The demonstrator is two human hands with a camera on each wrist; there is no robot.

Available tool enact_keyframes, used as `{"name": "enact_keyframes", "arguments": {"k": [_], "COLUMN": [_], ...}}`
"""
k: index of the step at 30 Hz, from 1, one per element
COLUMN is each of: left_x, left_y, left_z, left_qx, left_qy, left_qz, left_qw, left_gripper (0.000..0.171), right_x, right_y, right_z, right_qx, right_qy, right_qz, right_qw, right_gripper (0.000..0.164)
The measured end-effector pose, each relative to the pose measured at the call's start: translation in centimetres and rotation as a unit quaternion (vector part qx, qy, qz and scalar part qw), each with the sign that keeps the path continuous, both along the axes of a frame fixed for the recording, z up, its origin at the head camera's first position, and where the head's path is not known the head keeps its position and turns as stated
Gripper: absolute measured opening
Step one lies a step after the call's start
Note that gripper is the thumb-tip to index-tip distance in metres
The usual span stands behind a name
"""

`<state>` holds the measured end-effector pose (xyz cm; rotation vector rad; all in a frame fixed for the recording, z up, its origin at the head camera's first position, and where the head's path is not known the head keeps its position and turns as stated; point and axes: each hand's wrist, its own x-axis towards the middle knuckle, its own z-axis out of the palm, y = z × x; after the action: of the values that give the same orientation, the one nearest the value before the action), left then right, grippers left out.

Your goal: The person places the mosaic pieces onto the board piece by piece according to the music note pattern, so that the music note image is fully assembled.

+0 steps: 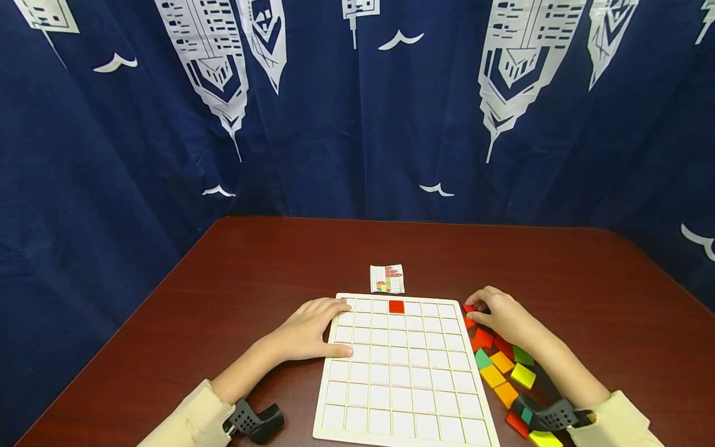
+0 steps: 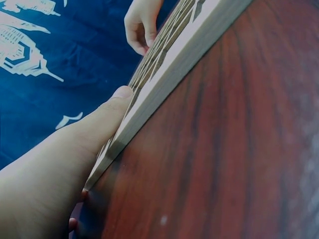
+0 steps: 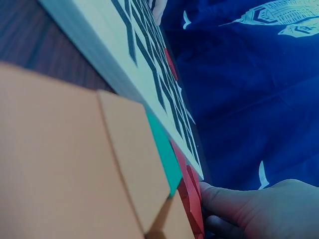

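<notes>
A white gridded board (image 1: 385, 372) lies on the table with one red square tile (image 1: 396, 307) in its top row. My left hand (image 1: 310, 329) rests on the board's upper left edge, thumb and fingertips overlapping the rim. In the left wrist view that thumb (image 2: 107, 117) lies along the board's upper face. Beyond the right edge, my right hand (image 1: 505, 313) pinches a red tile (image 1: 468, 307) between thumb and fingers, at the top of a tile pile. The right wrist view shows the thumb against red tiles (image 3: 189, 199), close to the board's corner.
Orange tiles (image 1: 493, 376), a green one (image 1: 522, 356) and yellow ones (image 1: 523, 375) lie scattered along the board's right side, some under the right forearm. A small printed card (image 1: 386, 279) with a coloured pattern lies behind the board. A blue curtain (image 1: 335, 124) hangs behind the table.
</notes>
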<state>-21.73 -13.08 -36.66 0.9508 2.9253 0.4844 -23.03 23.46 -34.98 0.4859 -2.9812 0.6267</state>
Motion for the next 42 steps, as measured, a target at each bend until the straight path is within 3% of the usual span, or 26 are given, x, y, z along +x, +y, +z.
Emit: {"name": "enact_keyframes", "arguments": {"k": [9,19,26,31,37,42], "left_x": [0.0,0.0,0.1,0.0,0.2,0.2], "left_y": [-0.2,0.0,-0.1,-0.1,-0.1,-0.1], "left_z": [-0.1,-0.2,-0.4,-0.6,-0.7,-0.6], "left_qx": [0.008,0.016,0.021,0.023,0.022,0.025], "left_qy": [-0.004,-0.017,-0.025,-0.019,-0.022,-0.024], "left_qz": [-0.005,-0.006,-0.007,-0.008,-0.005,-0.008], "left_qw": [0.9999,0.9997,0.9995,0.9995,0.9995,0.9994], "left_gripper": [0.078,0.079,0.078,0.078,0.078,0.078], "right_x": [0.0,0.2,0.3,0.9,1.7,1.9], "right_y": [-0.4,-0.6,-0.8,-1.4,-3.0,-4.4], "right_z": [-0.1,-0.4,0.3,1.1,1.7,2.4], "right_qx": [-0.044,-0.063,-0.078,-0.098,-0.126,-0.176], "right_qy": [-0.032,-0.013,0.013,0.027,-0.007,-0.05], "right_qz": [-0.004,-0.023,-0.033,-0.016,-0.001,0.019], "right_qw": [0.999,0.998,0.996,0.995,0.992,0.983], "right_gripper": [0.018,0.012,0.015,0.019,0.016,0.016]}}
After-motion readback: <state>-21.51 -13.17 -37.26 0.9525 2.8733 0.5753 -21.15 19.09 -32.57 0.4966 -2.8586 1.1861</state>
